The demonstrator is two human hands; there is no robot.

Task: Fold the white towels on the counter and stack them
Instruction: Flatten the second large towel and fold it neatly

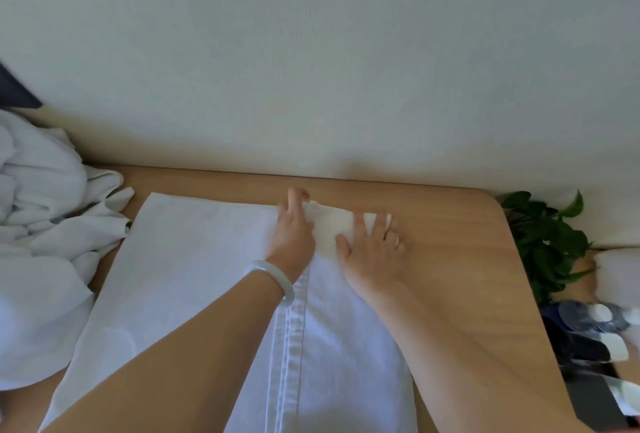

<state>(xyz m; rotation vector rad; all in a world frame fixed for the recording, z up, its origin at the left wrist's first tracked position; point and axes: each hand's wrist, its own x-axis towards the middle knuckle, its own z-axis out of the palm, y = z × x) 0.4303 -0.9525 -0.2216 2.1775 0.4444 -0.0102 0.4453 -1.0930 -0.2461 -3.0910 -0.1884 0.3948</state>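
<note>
A white towel [194,276] lies flat on the worktop [467,259], reaching from the near edge almost to the far edge. At its far end the right hand [370,252] presses flat, fingers spread, just beside the left hand [292,231], which pinches a small raised fold of the towel. A crumpled pile [38,224] of towels sits at the left edge, a plant [547,235] past the far right corner

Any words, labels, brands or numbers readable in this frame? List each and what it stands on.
None can be read.
Bottles at the right edge: white patches that may be labels, too blurred to read.
Towel, bracelet, counter and wall: no print visible.
</note>
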